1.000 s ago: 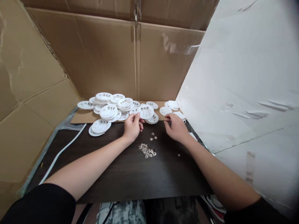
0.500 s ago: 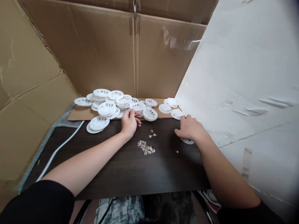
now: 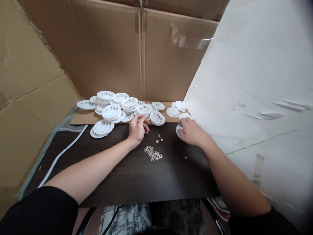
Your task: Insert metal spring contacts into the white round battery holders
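My right hand (image 3: 193,131) grips a round white plastic disc (image 3: 178,131) at the right side of the dark table, its fingers covering most of the disc. Just beyond it lies another white disc (image 3: 185,116). My left hand (image 3: 138,129) is closed beside the heap of white slotted discs (image 3: 111,112), fingers curled and thumb pressed in; whatever they may hold is hidden. A pile of small metal contact pieces (image 3: 153,153) lies between my forearms, with several loose pieces (image 3: 157,141) above it. One single metal piece (image 3: 185,157) sits farther right.
The discs at the back rest on a cardboard strip (image 3: 80,120) on the dark table (image 3: 137,182). Cardboard walls (image 3: 105,49) stand behind and left, a white panel (image 3: 249,81) to the right. A pale cable (image 3: 62,153) runs along the table's left side.
My right hand has moved left and slightly away from me, bringing the disc from under the palm with it. The left hand has barely shifted and stays closed.
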`<control>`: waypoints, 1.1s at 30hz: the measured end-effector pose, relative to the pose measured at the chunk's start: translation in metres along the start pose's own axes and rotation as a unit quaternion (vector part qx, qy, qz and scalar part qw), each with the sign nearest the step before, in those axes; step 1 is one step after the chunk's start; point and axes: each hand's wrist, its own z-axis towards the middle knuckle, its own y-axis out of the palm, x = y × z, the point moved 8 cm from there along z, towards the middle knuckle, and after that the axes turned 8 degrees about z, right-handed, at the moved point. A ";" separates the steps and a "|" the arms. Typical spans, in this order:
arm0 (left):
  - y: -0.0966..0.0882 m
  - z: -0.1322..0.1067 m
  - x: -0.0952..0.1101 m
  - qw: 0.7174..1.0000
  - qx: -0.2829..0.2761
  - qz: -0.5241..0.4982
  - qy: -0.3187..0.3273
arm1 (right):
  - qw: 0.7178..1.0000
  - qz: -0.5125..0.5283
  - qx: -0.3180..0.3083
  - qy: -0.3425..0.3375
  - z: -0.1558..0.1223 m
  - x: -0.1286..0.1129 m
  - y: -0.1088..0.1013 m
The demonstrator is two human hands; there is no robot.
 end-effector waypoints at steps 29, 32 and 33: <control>0.028 -0.018 -0.006 0.984 -0.153 0.086 0.002 | 0.690 0.723 0.038 0.021 0.017 -0.032 0.061; 0.030 -0.020 -0.003 0.983 -0.167 0.072 0.009 | 0.720 0.691 0.057 0.007 0.015 -0.034 0.056; 0.030 -0.020 -0.002 0.983 -0.170 0.067 0.008 | 0.725 0.686 0.053 0.004 0.015 -0.036 0.056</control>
